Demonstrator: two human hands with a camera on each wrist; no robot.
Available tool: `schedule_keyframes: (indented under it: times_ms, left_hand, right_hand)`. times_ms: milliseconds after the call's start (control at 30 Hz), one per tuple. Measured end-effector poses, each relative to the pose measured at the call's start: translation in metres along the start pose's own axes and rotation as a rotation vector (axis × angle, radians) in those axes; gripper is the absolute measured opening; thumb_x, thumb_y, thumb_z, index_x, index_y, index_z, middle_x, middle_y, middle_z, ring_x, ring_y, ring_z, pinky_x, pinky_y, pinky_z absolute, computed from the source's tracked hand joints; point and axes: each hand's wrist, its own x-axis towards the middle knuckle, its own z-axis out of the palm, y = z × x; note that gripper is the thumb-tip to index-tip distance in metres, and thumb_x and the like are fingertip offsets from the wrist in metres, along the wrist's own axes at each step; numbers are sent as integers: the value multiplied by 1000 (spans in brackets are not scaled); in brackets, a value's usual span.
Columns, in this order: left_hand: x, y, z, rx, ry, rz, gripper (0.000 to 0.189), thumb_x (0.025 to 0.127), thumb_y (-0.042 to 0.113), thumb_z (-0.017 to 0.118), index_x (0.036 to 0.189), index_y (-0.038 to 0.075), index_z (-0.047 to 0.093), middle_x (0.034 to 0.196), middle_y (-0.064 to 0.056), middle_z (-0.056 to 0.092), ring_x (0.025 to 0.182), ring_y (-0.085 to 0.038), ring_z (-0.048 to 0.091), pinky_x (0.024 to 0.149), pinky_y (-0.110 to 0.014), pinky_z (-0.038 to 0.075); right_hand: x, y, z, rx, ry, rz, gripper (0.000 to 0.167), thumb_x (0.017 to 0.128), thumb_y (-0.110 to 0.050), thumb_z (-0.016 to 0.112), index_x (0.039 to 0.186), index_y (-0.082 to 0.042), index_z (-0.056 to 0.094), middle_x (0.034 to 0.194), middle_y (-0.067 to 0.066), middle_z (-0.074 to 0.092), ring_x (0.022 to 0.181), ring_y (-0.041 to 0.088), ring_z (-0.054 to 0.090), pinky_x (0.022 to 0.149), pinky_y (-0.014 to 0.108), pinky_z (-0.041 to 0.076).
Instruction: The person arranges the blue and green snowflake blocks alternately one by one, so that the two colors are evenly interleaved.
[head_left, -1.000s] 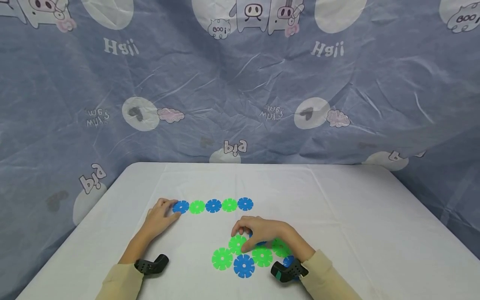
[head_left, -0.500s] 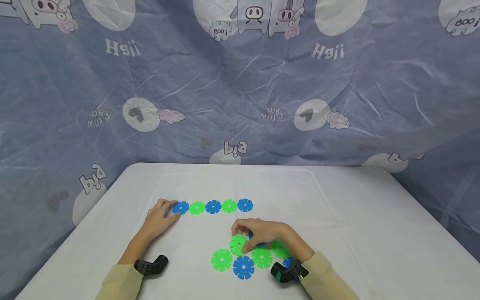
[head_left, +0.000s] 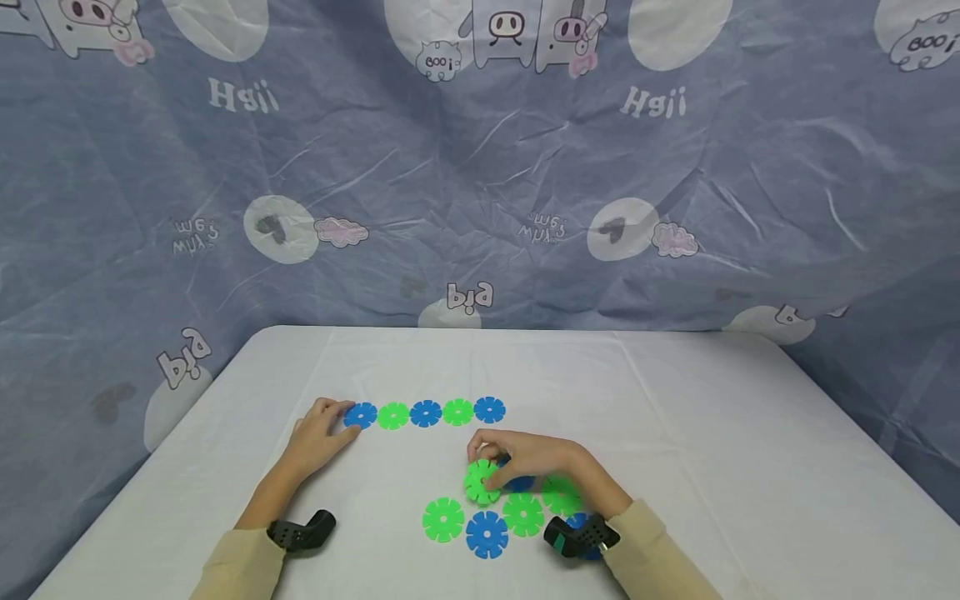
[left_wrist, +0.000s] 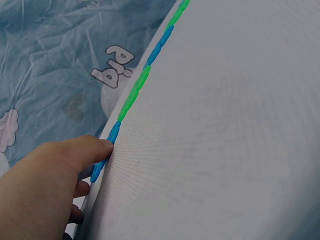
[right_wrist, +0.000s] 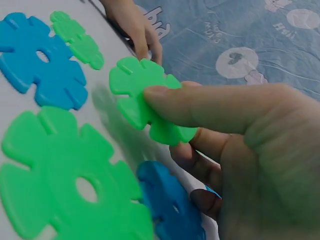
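My left hand (head_left: 317,440) pinches the leftmost blue notched plastic disc (head_left: 362,415) between thumb and fingers. That disc heads a flat row of alternating blue and green discs; in the left wrist view its thumb lies on the blue disc's edge (left_wrist: 114,131). My right hand (head_left: 534,454) holds a green notched disc (right_wrist: 131,87) between thumb and fingers, tilted up above the loose discs. Under and beside this hand lie a blue disc (head_left: 519,483), partly covered, and a green disc (head_left: 523,515).
More loose discs lie near the right hand: a green disc (head_left: 443,520), a blue disc (head_left: 487,534), another green disc (head_left: 561,497) and a blue piece (head_left: 577,521) partly behind the wrist camera. A white cloth (head_left: 675,467) covers the table, with a patterned blue curtain (head_left: 420,167) behind.
The right hand has picked the green disc up off the table, tilting it and moving it slightly right and away from the neighbouring pieces. The left hand and the row stay in place.
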Motion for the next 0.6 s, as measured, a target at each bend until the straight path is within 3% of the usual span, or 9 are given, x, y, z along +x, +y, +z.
schedule_keyframes:
  times_ms: [100, 233, 333, 467, 600]
  left_hand:
    - [0, 0, 0, -1, -1, -5, 50, 85, 31, 59, 126, 3, 51, 116, -16, 48, 108, -32, 48, 85, -48, 33]
    - [0, -1, 0, 0, -7, -7, 51, 85, 32, 58, 126, 3, 51, 116, -16, 48, 108, -32, 47, 85, -49, 33]
    - [0, -1, 0, 2, -5, -4, 50, 85, 32, 58, 126, 4, 51, 116, -16, 48, 108, -32, 47, 86, -49, 33]
    - [0, 0, 0, -1, 0, 0, 50, 85, 32, 58, 126, 4, 51, 116, -16, 48, 109, -32, 47, 87, -49, 32]
    - [0, 0, -1, -1, -5, -5, 50, 85, 32, 58, 126, 4, 51, 116, -16, 48, 109, -32, 47, 87, -50, 32]
  right_hand:
    - [-3, 1, -4, 6, 46, 18, 31, 83, -18, 64, 110, -18, 49, 79, -7, 54, 90, 11, 47, 87, 36, 35]
    - [-7, 4, -14, 12, 80, -15, 31, 85, -17, 60, 113, -15, 48, 72, -4, 44, 75, 12, 41, 76, 32, 34]
    - [-10, 7, -22, 23, 132, -32, 33, 87, -17, 58, 118, -11, 47, 76, -4, 47, 74, 11, 43, 75, 29, 35]
    - [-15, 13, -31, 54, 262, -29, 40, 88, -20, 58, 124, -7, 47, 90, -3, 56, 82, 13, 49, 78, 32, 38]
    - [-18, 26, -38, 55, 425, -22, 41, 89, -20, 56, 126, -5, 45, 89, 1, 55, 77, 15, 50, 71, 31, 40]
